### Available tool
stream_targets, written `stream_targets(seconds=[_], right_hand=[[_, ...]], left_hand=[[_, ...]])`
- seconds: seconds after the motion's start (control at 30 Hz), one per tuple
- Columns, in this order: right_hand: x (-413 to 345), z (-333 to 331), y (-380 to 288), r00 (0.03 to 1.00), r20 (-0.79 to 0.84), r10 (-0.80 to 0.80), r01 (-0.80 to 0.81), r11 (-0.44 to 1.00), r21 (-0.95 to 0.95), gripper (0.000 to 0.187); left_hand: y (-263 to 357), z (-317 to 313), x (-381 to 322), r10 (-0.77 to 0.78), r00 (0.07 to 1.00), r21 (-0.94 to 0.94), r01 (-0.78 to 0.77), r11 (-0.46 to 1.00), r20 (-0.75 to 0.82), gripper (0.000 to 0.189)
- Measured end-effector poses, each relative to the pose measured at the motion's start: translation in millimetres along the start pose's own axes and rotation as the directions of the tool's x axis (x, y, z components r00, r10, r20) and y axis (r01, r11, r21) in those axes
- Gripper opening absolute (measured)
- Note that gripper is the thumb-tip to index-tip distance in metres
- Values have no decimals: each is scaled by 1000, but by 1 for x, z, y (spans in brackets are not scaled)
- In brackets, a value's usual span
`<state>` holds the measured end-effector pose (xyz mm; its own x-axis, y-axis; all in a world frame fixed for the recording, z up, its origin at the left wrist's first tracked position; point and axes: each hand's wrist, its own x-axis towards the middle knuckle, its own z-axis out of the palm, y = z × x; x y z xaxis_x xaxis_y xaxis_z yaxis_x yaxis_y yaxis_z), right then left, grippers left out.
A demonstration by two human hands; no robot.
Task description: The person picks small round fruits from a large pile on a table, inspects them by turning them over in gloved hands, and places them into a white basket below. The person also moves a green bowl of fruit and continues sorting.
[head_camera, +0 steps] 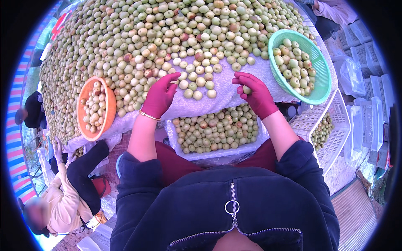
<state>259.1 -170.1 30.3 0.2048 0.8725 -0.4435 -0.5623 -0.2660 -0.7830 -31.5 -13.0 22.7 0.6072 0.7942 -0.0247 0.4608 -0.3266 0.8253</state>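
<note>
A great heap of fresh green-and-reddish jujubes [176,31] covers the cloth-topped table before me. My left hand [161,94], in a magenta glove, hovers at the near edge of the loose fruit. Its thumb and fingers are apart, and no fruit shows between them. My right hand [256,94], gloved alike, holds a jujube [247,90] with its fingers and thumb. Between the hands, several loose jujubes lie on the pale cloth [216,102]. Below the table edge, by my legs, sits a plastic-lined crate [172,138] full of jujubes.
An orange basket [112,109] of fruit rests at the left table edge. A green basket [325,84], partly filled, leans at the right. Beyond it is a white slatted crate [337,147] with fruit inside. A seated person [66,200] is at lower left; stacked crates [370,58] stand far right.
</note>
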Motion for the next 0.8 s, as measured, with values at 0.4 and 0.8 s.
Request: stream_targets(seconds=[0.4,0.8], right_hand=[[-92,-42,-67,985,-90,-146,46,731,-681,20],[63,65,46,930,363,-53,346,-206,-915,38]], left_hand=[[-9,58,16,75,977,510,-168,844,198,36],[-21,53,15,253,943,352,-316,881,214,31]])
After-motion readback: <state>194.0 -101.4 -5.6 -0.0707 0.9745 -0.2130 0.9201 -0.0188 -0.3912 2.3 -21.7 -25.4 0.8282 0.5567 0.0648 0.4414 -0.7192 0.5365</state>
